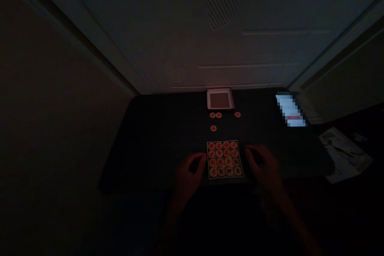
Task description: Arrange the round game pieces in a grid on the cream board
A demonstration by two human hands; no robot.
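The left hand (190, 174) and the right hand (264, 166) are being held open, apart, just beside the tray (223, 141) of round xiangqi pieces (219, 153); four loose pieces (213, 128) are being kept beyond this tray.

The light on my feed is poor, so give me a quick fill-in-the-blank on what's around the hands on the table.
The white-edged card between the left hand and right hand holds round xiangqi pieces in ____ rows of four.
Beyond it, ____ loose pieces lie on the dark table.
The white-rimmed tray sits by the table's ____ edge.
Missing words: four; four; far.
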